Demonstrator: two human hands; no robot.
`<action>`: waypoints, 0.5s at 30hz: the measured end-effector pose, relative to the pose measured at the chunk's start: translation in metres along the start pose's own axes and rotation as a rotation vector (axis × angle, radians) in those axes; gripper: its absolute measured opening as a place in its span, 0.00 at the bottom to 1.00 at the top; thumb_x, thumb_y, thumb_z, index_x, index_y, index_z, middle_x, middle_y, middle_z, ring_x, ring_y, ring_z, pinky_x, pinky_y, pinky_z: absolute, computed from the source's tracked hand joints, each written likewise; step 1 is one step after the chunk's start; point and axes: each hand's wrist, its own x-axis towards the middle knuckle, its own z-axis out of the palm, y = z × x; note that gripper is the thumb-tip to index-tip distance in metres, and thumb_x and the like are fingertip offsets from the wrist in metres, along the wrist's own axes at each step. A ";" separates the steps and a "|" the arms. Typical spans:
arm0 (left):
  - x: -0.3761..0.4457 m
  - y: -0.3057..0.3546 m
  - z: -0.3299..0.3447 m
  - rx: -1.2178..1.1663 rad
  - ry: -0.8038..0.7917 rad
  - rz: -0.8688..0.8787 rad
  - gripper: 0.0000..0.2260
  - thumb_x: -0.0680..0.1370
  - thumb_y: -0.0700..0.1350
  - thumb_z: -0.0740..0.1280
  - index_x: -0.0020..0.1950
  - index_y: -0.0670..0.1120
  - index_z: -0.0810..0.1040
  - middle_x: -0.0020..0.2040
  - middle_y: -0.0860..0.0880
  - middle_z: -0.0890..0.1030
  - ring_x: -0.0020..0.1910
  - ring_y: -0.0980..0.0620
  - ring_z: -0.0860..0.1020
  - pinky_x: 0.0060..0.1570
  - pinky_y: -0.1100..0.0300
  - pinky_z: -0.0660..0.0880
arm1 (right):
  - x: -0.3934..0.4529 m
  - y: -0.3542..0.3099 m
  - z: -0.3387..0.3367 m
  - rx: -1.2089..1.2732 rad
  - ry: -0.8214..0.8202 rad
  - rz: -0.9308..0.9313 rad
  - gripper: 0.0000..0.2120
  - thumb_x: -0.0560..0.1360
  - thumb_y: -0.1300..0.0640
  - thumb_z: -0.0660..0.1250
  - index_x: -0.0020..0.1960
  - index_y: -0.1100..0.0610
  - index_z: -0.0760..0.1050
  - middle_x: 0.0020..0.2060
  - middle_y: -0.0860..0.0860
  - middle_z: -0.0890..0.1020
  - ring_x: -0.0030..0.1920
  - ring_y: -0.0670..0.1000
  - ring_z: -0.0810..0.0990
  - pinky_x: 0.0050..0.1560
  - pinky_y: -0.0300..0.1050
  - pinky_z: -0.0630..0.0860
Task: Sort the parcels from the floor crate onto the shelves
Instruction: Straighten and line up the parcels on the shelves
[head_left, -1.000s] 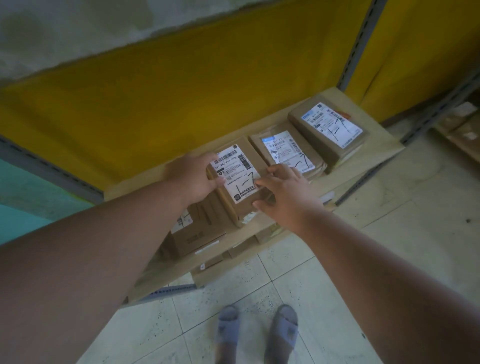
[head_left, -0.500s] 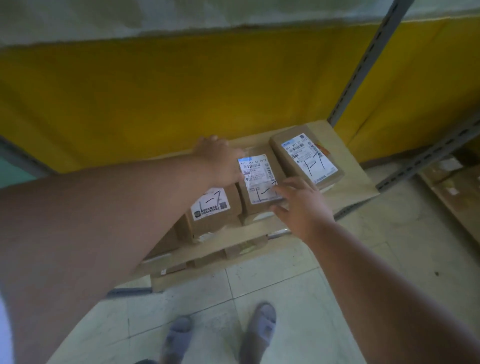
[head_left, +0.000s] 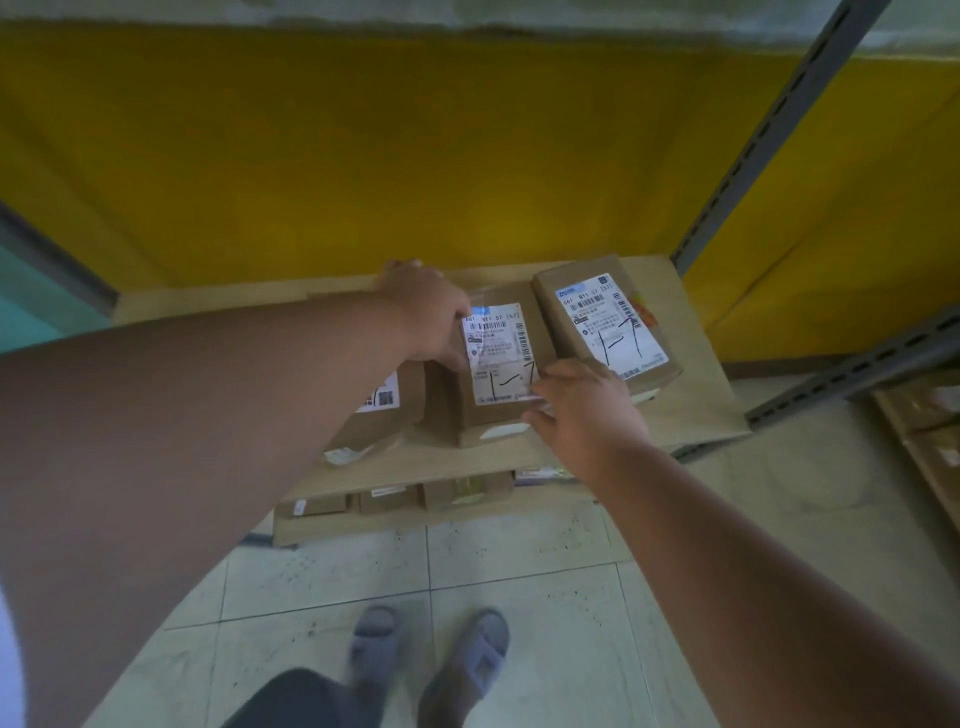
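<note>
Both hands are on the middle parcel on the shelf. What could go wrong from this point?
The middle parcel sits close against the right parcel; a push from the right hand could knock that one askew. The left parcel lies near the front edge of the shelf, partly under the left hand's arm, and might be nudged off.

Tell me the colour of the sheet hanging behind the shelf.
Yellow. The sheet behind the shelf shows best in the head view.
</note>
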 end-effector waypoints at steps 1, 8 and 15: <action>0.000 0.000 -0.001 0.004 -0.006 0.001 0.37 0.67 0.69 0.72 0.73 0.58 0.71 0.73 0.45 0.71 0.73 0.39 0.64 0.70 0.45 0.60 | 0.000 0.000 0.000 0.014 0.002 -0.002 0.17 0.79 0.46 0.63 0.66 0.49 0.78 0.63 0.46 0.76 0.64 0.53 0.71 0.66 0.50 0.68; 0.003 0.020 -0.007 -0.020 0.086 0.021 0.24 0.76 0.63 0.66 0.71 0.60 0.71 0.70 0.45 0.72 0.70 0.41 0.66 0.70 0.47 0.61 | -0.022 0.025 -0.016 0.169 0.225 0.042 0.11 0.74 0.56 0.72 0.55 0.58 0.83 0.53 0.54 0.83 0.55 0.60 0.78 0.57 0.57 0.76; 0.016 0.072 -0.014 -0.170 0.114 0.102 0.28 0.78 0.61 0.65 0.76 0.58 0.65 0.69 0.46 0.75 0.71 0.41 0.67 0.68 0.49 0.67 | -0.023 0.076 -0.045 0.060 0.086 0.190 0.25 0.76 0.49 0.69 0.72 0.51 0.71 0.69 0.51 0.72 0.67 0.57 0.69 0.66 0.52 0.70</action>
